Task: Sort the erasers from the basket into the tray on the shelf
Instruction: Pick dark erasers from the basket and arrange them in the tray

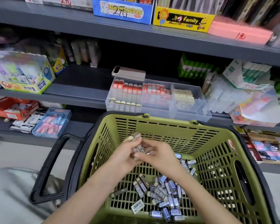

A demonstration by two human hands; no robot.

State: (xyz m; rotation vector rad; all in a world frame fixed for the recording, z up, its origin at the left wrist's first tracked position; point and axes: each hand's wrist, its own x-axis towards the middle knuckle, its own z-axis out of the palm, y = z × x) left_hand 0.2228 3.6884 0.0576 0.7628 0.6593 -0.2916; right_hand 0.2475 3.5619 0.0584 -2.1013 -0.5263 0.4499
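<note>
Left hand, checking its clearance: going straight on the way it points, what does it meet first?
Likely the right hand, touching it at the held erasers; beyond, the basket's far wall. Depth unclear.

Bright, even indoor light; recesses under the shelves point(136, 38) go dark. Wide-angle bending curves the edges (worst top right), where the pink box point(239, 32) smears; the basket point(168, 125) is sharp.

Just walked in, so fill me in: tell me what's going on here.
A person's left hand and right hand hold a small bunch of 2B erasers over the green basket. Many more erasers lie loose on its floor. The clear tray on the shelf already holds a row of them in its left compartment.
</note>
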